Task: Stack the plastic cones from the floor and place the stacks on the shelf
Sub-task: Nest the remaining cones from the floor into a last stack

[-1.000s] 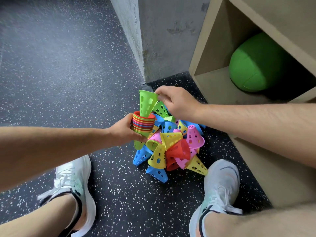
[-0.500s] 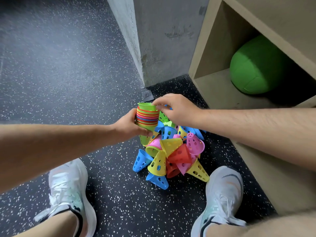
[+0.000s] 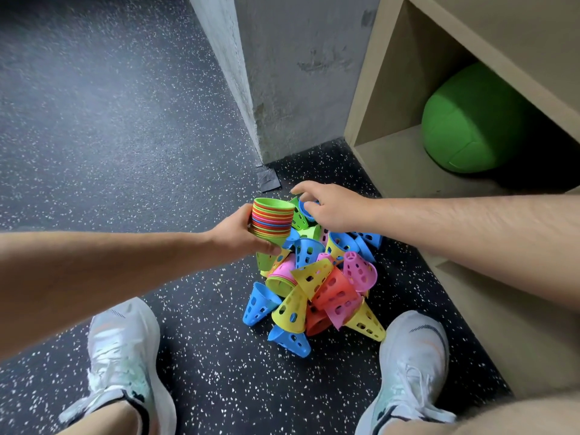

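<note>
Blue cone point(image 3: 307, 212) gripped by right hand point(image 3: 333, 208); left hand point(image 3: 238, 237) holds stack point(image 3: 272, 219).

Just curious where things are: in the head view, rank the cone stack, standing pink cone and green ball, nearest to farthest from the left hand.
1. Cone stack: held in the left hand's grip.
2. Standing pink cone: right of it, in the pile.
3. Green ball: far right, inside the shelf.

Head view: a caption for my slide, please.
Left hand holds cone stack; right hand grips a blue cone on the pile.
</note>
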A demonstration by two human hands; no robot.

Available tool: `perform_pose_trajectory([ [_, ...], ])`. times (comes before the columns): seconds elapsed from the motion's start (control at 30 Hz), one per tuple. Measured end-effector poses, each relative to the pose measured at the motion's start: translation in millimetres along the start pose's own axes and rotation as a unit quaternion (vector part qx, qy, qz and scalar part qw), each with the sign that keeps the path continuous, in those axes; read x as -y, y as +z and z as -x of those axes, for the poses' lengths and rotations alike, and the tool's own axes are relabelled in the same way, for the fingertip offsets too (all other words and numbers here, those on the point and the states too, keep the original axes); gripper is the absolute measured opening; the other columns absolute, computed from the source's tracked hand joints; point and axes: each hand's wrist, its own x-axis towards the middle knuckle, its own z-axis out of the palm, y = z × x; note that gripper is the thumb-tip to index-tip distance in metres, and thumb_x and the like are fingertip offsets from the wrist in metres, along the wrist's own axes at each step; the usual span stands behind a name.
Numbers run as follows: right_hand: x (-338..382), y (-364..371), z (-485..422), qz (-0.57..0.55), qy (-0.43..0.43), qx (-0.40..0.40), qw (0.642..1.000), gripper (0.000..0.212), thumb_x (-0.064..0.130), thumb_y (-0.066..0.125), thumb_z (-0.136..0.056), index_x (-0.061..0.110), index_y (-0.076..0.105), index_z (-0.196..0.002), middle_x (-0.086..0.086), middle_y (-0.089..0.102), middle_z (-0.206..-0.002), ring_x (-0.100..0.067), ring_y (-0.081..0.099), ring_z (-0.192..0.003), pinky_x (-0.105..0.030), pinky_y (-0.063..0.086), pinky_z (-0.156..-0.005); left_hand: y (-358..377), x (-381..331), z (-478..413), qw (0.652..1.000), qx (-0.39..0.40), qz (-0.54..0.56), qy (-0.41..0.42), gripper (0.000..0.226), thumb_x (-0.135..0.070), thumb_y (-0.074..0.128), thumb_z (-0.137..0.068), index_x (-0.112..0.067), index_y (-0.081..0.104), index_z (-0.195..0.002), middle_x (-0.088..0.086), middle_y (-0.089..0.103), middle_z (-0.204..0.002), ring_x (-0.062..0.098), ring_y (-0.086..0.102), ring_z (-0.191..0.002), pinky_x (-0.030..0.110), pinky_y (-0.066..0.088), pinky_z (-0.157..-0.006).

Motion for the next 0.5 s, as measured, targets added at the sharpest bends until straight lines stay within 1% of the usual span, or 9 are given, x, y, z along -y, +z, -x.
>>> perform_pose_trajectory([
  [0.07,-6,-3,-3,0.025,0.02,0.005,0.999,0.044,0.02,0.036,-0.104,0.031,0.041,-0.146,-0.003,0.057,-0.139,-0.026,0.068,-0.098,-0.047,0.056,-0.088,0,-1,-4,1.0,0.007,0.003,0.0,0.088,-0.02,0.102,-0.054,-0.023,0.055,-0.128,0.001,0.075,-0.115,0.018,0.071,-0.108,0.045,0.056,-0.103],
  [0.13,-13,-7,-7,0.051,0.04,0.012,0.998,0.045,0.02,0.034,-0.104,0.034,0.04,-0.146,-0.006,0.062,-0.129,-0.021,0.066,-0.07,-0.048,0.059,-0.074,0,-2,-7,1.0,0.008,0.002,0.001,0.086,-0.015,0.101,-0.059,-0.021,0.054,-0.13,0.001,0.074,-0.115,0.018,0.071,-0.108,0.042,0.056,-0.102],
  [0.17,-16,-8,-9,0.062,0.051,0.017,0.997,0.047,0.018,0.033,-0.103,0.035,0.039,-0.147,-0.007,0.064,-0.124,-0.02,0.062,-0.062,-0.047,0.059,-0.069,0,-3,-8,1.0,0.009,0.001,0.0,0.083,-0.012,0.1,-0.062,-0.021,0.053,-0.13,0.001,0.074,-0.115,0.017,0.071,-0.108,0.04,0.056,-0.1],
  [0.23,-23,-11,-14,0.072,0.067,0.027,0.995,0.053,0.013,0.032,-0.101,0.038,0.037,-0.148,-0.007,0.065,-0.119,-0.02,0.061,-0.059,-0.04,0.058,-0.06,-1,-2,-11,1.0,0.015,0.001,0.0,0.081,-0.011,0.099,-0.064,-0.021,0.053,-0.131,0.001,0.074,-0.115,0.018,0.071,-0.108,0.038,0.057,-0.098],
  [0.3,-28,-14,-17,0.069,0.081,0.039,0.994,0.059,0.009,0.032,-0.098,0.038,0.036,-0.149,0.0,0.065,-0.104,-0.015,0.052,-0.05,-0.03,0.045,-0.044,-1,0,-15,1.0,0.02,0.001,-0.001,0.083,-0.013,0.1,-0.063,-0.022,0.053,-0.13,0.002,0.074,-0.115,0.019,0.071,-0.108,0.041,0.058,-0.099],
  [0.37,-32,-15,-19,0.075,0.078,0.045,0.993,0.062,0.006,0.031,-0.095,0.038,0.039,-0.148,0.007,0.058,-0.087,-0.013,0.045,-0.047,-0.028,0.037,-0.042,-1,0,-19,1.0,0.022,0.003,-0.004,0.083,-0.011,0.1,-0.063,-0.021,0.053,-0.13,0.003,0.074,-0.115,0.019,0.071,-0.108,0.043,0.058,-0.1],
  [0.4,-33,-16,-21,0.081,0.075,0.049,0.993,0.062,0.007,0.031,-0.095,0.039,0.041,-0.147,0.007,0.061,-0.091,-0.013,0.044,-0.046,-0.028,0.037,-0.043,-1,0,-21,1.0,0.023,0.003,-0.003,0.083,-0.012,0.1,-0.062,-0.022,0.053,-0.13,0.002,0.074,-0.115,0.019,0.071,-0.108,0.044,0.057,-0.101],
  [0.43,-34,-16,-23,0.087,0.072,0.058,0.992,0.061,0.007,0.033,-0.096,0.041,0.044,-0.145,0.005,0.064,-0.103,-0.013,0.044,-0.046,-0.027,0.038,-0.044,0,-1,-23,1.0,0.024,0.002,-0.002,0.085,-0.015,0.101,-0.06,-0.022,0.053,-0.13,0.001,0.074,-0.115,0.018,0.072,-0.108,0.045,0.057,-0.101],
  [0.5,-37,-13,-30,0.103,0.061,0.084,0.989,0.055,0.011,0.037,-0.097,0.043,0.052,-0.139,0.008,0.057,-0.117,-0.012,0.046,-0.047,-0.022,0.041,-0.045,2,-2,-25,1.0,0.024,-0.003,0.0,0.092,-0.026,0.103,-0.051,-0.025,0.055,-0.128,-0.001,0.075,-0.113,0.016,0.072,-0.107,0.045,0.057,-0.102],
])
